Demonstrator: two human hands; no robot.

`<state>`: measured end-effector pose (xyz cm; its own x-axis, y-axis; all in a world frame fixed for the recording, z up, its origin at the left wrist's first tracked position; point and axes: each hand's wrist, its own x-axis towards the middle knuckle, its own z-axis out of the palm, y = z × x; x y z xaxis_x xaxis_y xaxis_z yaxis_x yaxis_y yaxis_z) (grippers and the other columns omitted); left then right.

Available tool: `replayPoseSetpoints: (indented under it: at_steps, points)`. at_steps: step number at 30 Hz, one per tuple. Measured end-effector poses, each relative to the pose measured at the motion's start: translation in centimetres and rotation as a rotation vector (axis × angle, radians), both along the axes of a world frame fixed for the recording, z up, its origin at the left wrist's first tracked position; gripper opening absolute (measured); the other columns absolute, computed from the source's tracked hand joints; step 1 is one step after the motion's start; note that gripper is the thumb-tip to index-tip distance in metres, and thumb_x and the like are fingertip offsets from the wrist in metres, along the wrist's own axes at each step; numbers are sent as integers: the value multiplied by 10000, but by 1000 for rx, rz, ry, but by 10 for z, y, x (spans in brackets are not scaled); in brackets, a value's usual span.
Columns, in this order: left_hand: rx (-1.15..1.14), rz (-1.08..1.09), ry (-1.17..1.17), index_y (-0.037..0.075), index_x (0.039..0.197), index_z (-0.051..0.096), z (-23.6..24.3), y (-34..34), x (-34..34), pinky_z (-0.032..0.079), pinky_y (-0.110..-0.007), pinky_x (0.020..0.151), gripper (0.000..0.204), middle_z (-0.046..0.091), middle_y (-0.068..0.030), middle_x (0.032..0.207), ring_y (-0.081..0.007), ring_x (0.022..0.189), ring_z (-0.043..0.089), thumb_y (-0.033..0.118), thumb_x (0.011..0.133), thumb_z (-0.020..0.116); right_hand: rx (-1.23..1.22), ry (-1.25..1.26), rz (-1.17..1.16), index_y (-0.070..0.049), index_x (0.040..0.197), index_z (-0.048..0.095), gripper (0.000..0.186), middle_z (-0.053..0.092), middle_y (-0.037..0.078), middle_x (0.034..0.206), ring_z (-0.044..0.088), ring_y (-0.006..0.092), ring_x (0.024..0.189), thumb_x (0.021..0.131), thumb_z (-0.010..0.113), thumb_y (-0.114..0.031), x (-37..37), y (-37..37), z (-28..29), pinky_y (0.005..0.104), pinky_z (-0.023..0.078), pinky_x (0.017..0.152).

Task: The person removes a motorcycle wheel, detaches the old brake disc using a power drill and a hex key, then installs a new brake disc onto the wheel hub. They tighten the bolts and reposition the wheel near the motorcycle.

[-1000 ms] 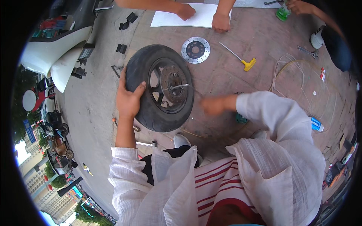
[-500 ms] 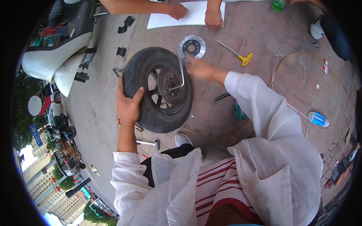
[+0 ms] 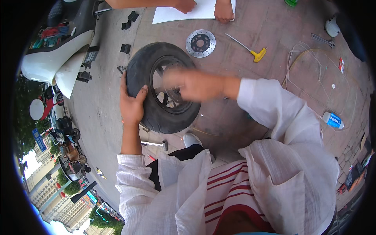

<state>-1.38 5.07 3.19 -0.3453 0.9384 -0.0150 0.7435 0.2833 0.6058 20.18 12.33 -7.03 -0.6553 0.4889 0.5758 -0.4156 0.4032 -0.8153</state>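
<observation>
L hand [image 3: 132,106] grips motorcycle tire [image 3: 140,64] ctr-left of frame, brace it firm imo; R hand [image 3: 197,84] blurred over brake disc [image 3: 173,95], can't tell grip.

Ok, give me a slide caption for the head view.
Left hand holds a wheel, right hand blurred in front of it; disc and yellow-handled tool lie beyond.

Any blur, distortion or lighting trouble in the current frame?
Head view: right grip smeared, hiding whatever it holds; left grip and tyre fairly clear. Same view: fisheye blackens the corners, buildings lean, sky looks washed out, shadows soft.
</observation>
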Motion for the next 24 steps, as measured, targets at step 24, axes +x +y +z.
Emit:
replayPoseSetpoints:
  at_steps: [24]
  points:
    - [9,16,-180,-5,1446,338,-1,-14,-22,388,-321,1027,780,519,-211,1320,-257,1190,528,148,784,722,-84,-249,397,11,1265,526,473,538,234,1265,551,328,1147,816,570,-134,3,-15,26,373,433,971]
